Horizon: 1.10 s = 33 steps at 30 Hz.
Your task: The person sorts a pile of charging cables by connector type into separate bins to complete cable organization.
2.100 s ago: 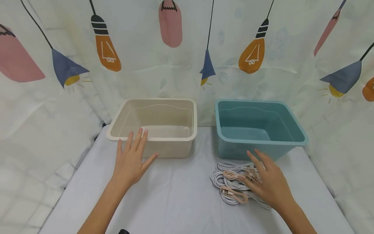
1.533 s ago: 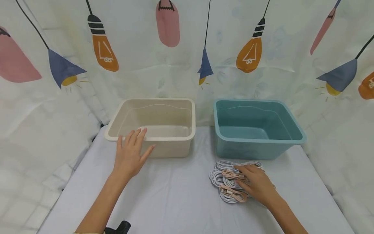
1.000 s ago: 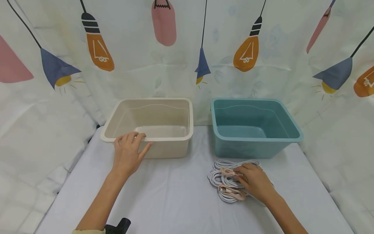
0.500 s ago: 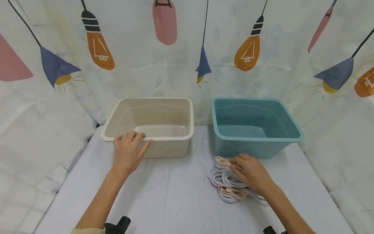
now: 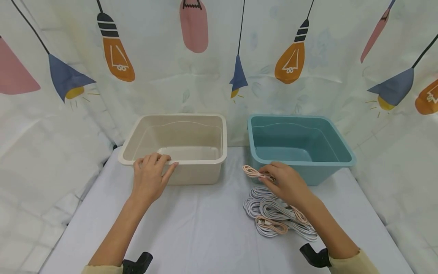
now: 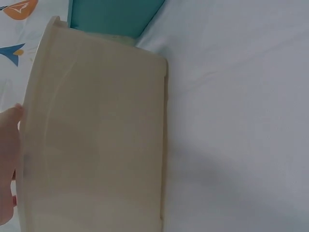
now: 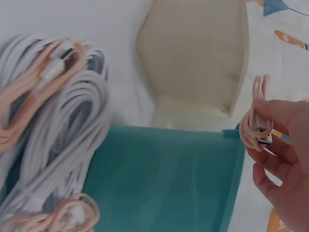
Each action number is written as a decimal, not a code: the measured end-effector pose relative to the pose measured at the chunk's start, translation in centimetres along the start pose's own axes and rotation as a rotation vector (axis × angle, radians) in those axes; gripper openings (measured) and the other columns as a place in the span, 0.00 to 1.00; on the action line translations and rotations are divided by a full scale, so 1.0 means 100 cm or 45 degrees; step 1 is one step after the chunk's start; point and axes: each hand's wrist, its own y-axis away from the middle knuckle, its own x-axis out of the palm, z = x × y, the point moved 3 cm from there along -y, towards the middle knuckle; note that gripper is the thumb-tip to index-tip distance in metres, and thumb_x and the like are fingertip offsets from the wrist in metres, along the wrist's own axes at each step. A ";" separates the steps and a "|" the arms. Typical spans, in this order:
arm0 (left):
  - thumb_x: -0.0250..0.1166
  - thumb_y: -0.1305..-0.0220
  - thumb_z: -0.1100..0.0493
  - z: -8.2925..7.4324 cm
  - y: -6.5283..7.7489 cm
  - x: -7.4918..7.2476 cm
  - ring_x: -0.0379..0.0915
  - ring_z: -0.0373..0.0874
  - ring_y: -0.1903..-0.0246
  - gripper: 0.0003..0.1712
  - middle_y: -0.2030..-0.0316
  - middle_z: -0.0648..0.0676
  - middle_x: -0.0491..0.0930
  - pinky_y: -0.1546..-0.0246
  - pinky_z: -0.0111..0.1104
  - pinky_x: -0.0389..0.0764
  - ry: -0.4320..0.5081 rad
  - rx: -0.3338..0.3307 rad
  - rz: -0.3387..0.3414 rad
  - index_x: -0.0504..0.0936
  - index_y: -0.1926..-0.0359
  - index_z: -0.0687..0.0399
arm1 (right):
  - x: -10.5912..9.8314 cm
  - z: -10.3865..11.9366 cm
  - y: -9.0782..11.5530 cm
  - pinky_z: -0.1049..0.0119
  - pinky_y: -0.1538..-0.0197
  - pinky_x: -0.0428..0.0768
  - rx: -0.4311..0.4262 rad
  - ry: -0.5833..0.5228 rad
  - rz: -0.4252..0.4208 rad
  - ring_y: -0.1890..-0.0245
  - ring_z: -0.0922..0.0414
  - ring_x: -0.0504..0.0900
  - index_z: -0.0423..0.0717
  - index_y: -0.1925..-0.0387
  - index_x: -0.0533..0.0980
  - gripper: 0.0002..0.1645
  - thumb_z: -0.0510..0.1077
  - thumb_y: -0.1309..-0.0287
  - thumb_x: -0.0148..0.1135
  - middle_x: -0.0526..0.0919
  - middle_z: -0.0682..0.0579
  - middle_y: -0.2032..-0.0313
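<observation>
My right hand (image 5: 291, 184) pinches a bundled peach USB cable (image 5: 251, 172) between thumb and fingers, raised in front of the teal bin (image 5: 318, 175). In the right wrist view the metal plug of this peach USB cable (image 7: 258, 116) shows beside the fingertips. Below the hand lies a pile of coiled white cables (image 5: 273, 209), with another peach cable (image 5: 270, 225) on its near side and a further one partly behind the wrist. My left hand (image 5: 148, 180) grips the front rim of the cream bin (image 5: 196, 175), fingers over the edge and thumb outside.
Both bins stand side by side at the back of a table with a white cloth (image 5: 205, 228). A patterned curtain (image 5: 164, 57) hangs behind them. Each forearm carries a black wrist mount (image 5: 138, 263).
My right hand came down on the pile, took a peach cable and lifted it up to the teal bin's front wall. My left fingers bent over the cream bin's rim.
</observation>
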 end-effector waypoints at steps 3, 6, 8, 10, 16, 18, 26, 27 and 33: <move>0.70 0.28 0.52 0.000 -0.001 -0.002 0.77 0.65 0.49 0.15 0.56 0.62 0.82 0.41 0.68 0.68 -0.032 -0.016 0.081 0.83 0.52 0.60 | -0.003 0.004 -0.012 0.58 0.60 0.84 0.017 -0.011 0.036 0.62 0.56 0.84 0.45 0.52 0.86 0.11 0.40 0.35 0.74 0.87 0.51 0.58; 0.69 0.27 0.51 0.000 -0.003 -0.004 0.77 0.64 0.48 0.16 0.55 0.61 0.82 0.41 0.67 0.68 -0.055 -0.023 0.144 0.83 0.51 0.59 | -0.005 0.008 -0.025 0.57 0.59 0.84 0.018 -0.020 0.058 0.61 0.54 0.85 0.43 0.52 0.86 0.11 0.40 0.34 0.73 0.88 0.50 0.57; 0.68 0.26 0.50 0.000 -0.003 -0.005 0.77 0.64 0.49 0.16 0.54 0.61 0.81 0.41 0.67 0.68 -0.060 -0.024 0.167 0.83 0.50 0.59 | -0.006 0.010 -0.033 0.57 0.60 0.84 0.014 -0.029 0.069 0.61 0.54 0.85 0.43 0.52 0.86 0.10 0.40 0.34 0.73 0.88 0.49 0.57; 0.68 0.26 0.50 0.000 -0.004 -0.005 0.77 0.64 0.49 0.16 0.54 0.61 0.81 0.41 0.67 0.68 -0.060 -0.025 0.180 0.83 0.50 0.59 | -0.007 0.012 -0.042 0.57 0.61 0.83 0.012 -0.038 0.081 0.64 0.55 0.83 0.43 0.52 0.86 0.10 0.40 0.33 0.73 0.87 0.49 0.59; 0.67 0.25 0.49 -0.001 -0.006 -0.008 0.76 0.65 0.49 0.17 0.54 0.62 0.81 0.41 0.67 0.68 -0.063 -0.048 0.223 0.82 0.51 0.59 | -0.010 0.017 -0.065 0.60 0.63 0.81 0.014 -0.061 0.091 0.66 0.56 0.80 0.43 0.53 0.87 0.09 0.41 0.33 0.72 0.86 0.49 0.61; 0.67 0.25 0.49 -0.001 -0.007 -0.009 0.76 0.65 0.49 0.17 0.54 0.62 0.81 0.40 0.67 0.67 -0.060 -0.060 0.238 0.81 0.51 0.58 | -0.011 0.018 -0.072 0.60 0.63 0.81 0.011 -0.073 0.082 0.66 0.56 0.80 0.43 0.53 0.87 0.09 0.41 0.33 0.72 0.87 0.49 0.61; 0.67 0.25 0.48 -0.003 -0.009 -0.012 0.76 0.64 0.50 0.16 0.56 0.61 0.80 0.42 0.66 0.68 -0.065 -0.067 0.266 0.80 0.54 0.57 | -0.014 0.023 -0.098 0.57 0.61 0.82 0.065 -0.094 0.120 0.63 0.53 0.82 0.44 0.52 0.87 0.10 0.43 0.31 0.71 0.87 0.49 0.60; 0.67 0.25 0.48 -0.004 -0.009 -0.012 0.76 0.64 0.51 0.15 0.56 0.60 0.80 0.43 0.66 0.68 -0.067 -0.067 0.269 0.80 0.54 0.57 | -0.013 0.023 -0.101 0.56 0.60 0.82 0.072 -0.094 0.126 0.62 0.53 0.82 0.44 0.51 0.87 0.10 0.43 0.30 0.71 0.87 0.49 0.60; 0.66 0.25 0.47 -0.004 -0.013 -0.016 0.76 0.64 0.53 0.16 0.58 0.60 0.80 0.46 0.66 0.70 -0.080 -0.084 0.330 0.80 0.55 0.56 | -0.011 0.027 -0.122 0.54 0.57 0.81 0.091 -0.061 0.124 0.58 0.50 0.81 0.43 0.52 0.88 0.10 0.43 0.30 0.70 0.88 0.47 0.60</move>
